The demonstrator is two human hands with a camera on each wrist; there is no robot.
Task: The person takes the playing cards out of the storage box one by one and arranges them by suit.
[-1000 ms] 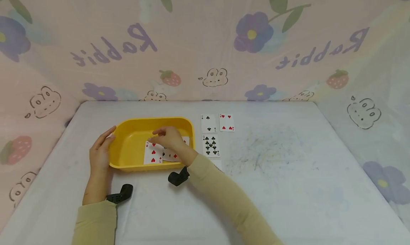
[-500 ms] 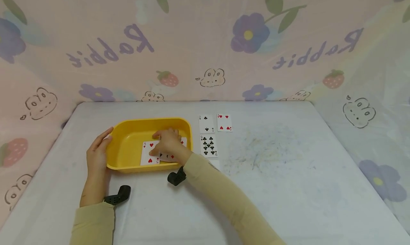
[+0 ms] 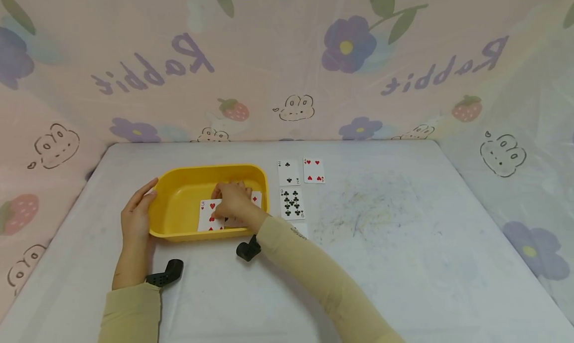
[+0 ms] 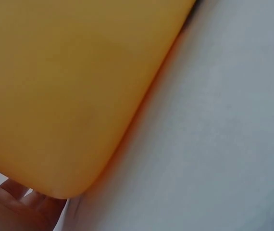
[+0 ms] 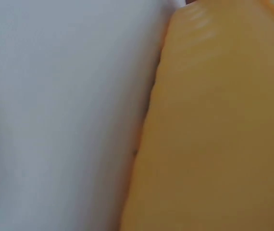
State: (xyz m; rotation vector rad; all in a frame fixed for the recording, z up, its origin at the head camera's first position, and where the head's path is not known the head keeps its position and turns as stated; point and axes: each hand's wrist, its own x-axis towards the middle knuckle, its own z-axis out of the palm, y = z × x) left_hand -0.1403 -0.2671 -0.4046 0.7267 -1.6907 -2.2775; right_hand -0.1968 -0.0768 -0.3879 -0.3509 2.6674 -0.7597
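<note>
- Inside the yellow tray (image 3: 179,208), your right hand (image 3: 233,201) is down on the loose cards, fingers curled onto the pile right where the three of hearts (image 3: 208,216) meets the card with a red diamond (image 3: 255,199).
- The three of hearts sits just left of your fingertips, partly under them. Its long axis runs away from you, toward the back wall.
- The diamond card pokes out on the far right side of that hand, mostly covered, so I can't read its number.
- Honestly can't tell if you're pinching a card or just pressing on the pile; the hand hides the contact, and the right wrist view shows only tray wall and tablecloth.
- Your left hand (image 3: 136,213) is flat with straight fingers against the tray's left outer wall, bracing it. It's nowhere near the cards, so the right hand is clearly the closer one.
- On the table (image 3: 403,263) just right of the tray: a two of clubs (image 3: 288,172) and a four of hearts (image 3: 314,171) side by side, with a nine of clubs (image 3: 292,204) in front of the two.
</note>
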